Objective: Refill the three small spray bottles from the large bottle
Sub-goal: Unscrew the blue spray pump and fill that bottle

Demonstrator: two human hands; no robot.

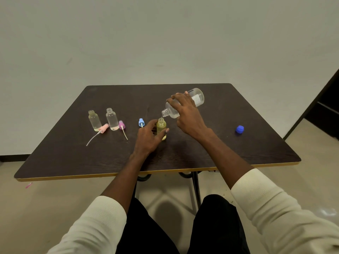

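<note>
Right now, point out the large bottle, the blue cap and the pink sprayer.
large bottle (199, 97): head view, on its labelled body.
blue cap (239, 129): head view, on its top.
pink sprayer (104, 128): head view, on its head.

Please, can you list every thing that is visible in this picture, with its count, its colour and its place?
large bottle: 1, clear, tilted, mouth over the yellowish bottle
yellowish spray bottle: 1, table centre, open
clear spray bottles: 2, table left, open, upright
pink spray head: 1, lying by the clear bottles
purple spray head: 1, beside the pink one
light blue spray head: 1, left of the yellowish bottle
blue cap: 1, table right
table: 1, dark brown
left hand: holds the yellowish bottle
right hand: grips the large bottle
</note>
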